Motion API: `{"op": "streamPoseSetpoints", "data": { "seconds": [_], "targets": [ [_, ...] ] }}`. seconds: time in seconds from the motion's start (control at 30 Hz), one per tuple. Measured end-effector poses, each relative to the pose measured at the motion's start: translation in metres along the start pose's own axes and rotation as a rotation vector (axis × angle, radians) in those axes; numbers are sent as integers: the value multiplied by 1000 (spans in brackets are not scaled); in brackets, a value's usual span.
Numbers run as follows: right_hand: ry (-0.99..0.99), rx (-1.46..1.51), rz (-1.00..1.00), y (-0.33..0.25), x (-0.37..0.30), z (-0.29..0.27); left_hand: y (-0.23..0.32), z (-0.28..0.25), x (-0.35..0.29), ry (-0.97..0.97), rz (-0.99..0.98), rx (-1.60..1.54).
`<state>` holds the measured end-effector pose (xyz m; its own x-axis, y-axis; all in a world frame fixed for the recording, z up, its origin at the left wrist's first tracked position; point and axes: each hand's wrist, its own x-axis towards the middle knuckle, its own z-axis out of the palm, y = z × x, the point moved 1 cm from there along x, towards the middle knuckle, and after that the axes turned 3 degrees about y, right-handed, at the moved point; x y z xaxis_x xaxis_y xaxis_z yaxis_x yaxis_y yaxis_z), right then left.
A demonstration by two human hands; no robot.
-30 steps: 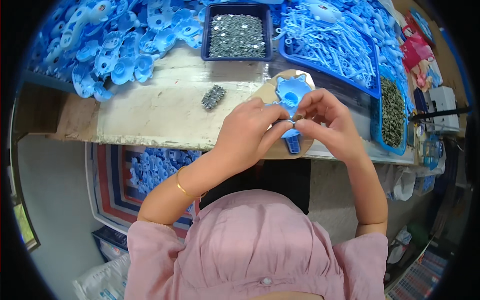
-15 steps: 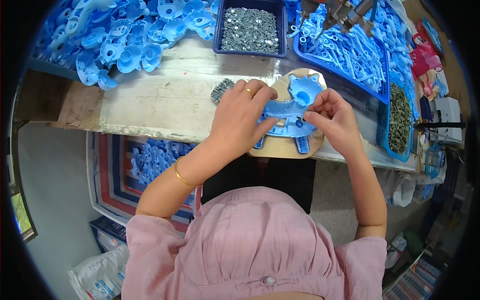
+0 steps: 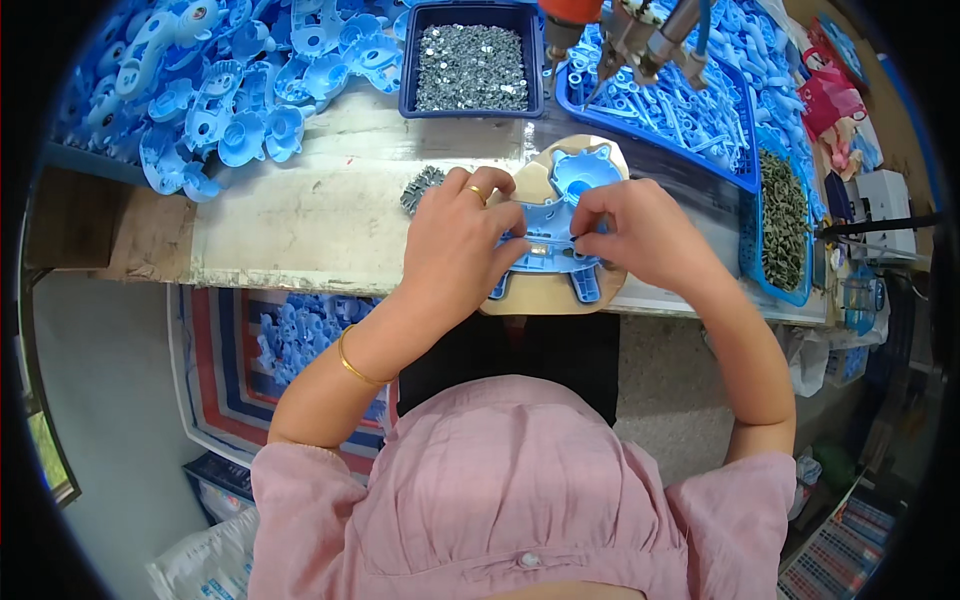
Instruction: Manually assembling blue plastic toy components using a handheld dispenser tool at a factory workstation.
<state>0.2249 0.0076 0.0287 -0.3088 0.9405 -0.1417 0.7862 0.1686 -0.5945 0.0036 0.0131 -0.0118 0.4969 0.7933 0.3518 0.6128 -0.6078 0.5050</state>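
Note:
In front of me a blue plastic shell, with a round cup-like end and two short legs, rests on a tan board. My left hand, wearing a ring, grips the shell's left side between thumb and fingers. Over the shell's right side is my right hand, its thumb and index finger pinched together close to the surface. Whatever is between those fingertips is too small to make out. Beside my left knuckles lies a small heap of grey metal pieces, partly covered by the hand.
Blue shells pile up at the far left. A dark blue bin of small metal parts stands at the back, near a blue basket of thin blue pieces. Metal tool heads hang above. A light-blue basket sits right.
My right hand has shifted left and slightly nearer, from the shell's right edge to over its right side. My left hand keeps its hold. The whole view has shifted slightly.

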Motion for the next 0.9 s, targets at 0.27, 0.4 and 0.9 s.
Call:
{"op": "streamPoseSetpoints", "data": {
  "seconds": [0.27,0.4,0.9],
  "targets": [
    [6,-258,-105,1,12,-4,5,-1,4,41,43,154],
    [321,-28,-277,-35,28,-17,1,-9,8,11,29,92],
    [1614,-675,-596,-71,166,-82,-98,-13,116,66,-21,426]
  ]
}}
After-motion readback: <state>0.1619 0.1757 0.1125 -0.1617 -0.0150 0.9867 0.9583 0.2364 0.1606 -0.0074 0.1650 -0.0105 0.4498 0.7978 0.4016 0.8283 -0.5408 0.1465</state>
